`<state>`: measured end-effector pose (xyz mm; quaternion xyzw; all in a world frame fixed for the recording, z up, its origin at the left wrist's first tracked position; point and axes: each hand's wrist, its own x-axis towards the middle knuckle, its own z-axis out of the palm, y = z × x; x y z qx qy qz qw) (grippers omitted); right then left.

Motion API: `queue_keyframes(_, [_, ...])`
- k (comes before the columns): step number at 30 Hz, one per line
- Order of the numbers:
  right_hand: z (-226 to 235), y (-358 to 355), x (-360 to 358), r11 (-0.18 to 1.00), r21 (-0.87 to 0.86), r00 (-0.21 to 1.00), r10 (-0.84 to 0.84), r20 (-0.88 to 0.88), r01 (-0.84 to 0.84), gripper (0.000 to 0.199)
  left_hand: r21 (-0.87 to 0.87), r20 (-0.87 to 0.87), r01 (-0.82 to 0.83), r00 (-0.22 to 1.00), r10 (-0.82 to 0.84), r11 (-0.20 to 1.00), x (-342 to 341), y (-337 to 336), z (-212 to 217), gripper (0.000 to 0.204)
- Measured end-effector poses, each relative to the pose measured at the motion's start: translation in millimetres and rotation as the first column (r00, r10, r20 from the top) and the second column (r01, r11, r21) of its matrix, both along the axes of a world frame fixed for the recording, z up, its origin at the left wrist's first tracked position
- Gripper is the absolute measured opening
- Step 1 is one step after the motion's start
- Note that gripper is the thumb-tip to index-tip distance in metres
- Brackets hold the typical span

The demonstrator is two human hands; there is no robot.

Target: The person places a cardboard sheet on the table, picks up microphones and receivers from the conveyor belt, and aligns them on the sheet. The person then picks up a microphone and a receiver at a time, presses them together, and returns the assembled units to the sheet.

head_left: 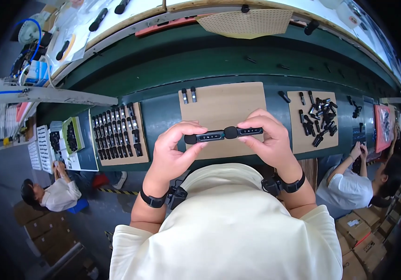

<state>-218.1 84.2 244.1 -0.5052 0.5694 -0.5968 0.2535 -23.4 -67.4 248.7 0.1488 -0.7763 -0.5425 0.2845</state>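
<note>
My left hand [175, 151] pinches a small black bar-shaped part [205, 137] with a grey inset, held level above the brown board [224, 105]. My right hand [268, 137] grips a second black bar-shaped part [247, 131]. The two parts meet end to end at a rounded black tip between my hands. Two more small black parts [189, 95] stand at the board's far left corner. Both wrists wear black bands.
A brown board to the left [142, 156] carries rows of several black parts. To the right, another board [298, 140] holds a loose heap of black parts. A green conveyor belt [200, 60] runs beyond. Seated people work at lower left [53, 191] and right [354, 184]; cardboard boxes stand behind them.
</note>
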Motion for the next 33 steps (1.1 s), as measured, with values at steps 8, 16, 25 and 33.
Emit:
queue_keyframes(8, [3,0,12,0.998,-0.025,0.997,-0.051,-0.059,0.050,0.028,-0.013,-0.059,0.090,0.994,-0.090,0.996,4,-13,-5,0.032])
queue_keyframes(16, [8,-1,20,0.997,-0.022,0.992,-0.074,-0.102,0.072,0.031,-0.039,-0.062,0.048,0.997,-0.050,0.998,7,-13,-1,0.027])
queue_keyframes(25, [1,-3,27,0.987,-0.114,0.964,-0.082,0.254,0.114,0.032,-0.084,0.025,0.030,0.999,-0.028,0.996,1,-5,2,0.027])
queue_keyframes(33, [10,-6,15,0.999,0.023,0.935,-0.037,-0.352,0.048,0.040,0.147,-0.090,0.068,0.994,-0.055,0.987,-10,-3,-18,0.030])
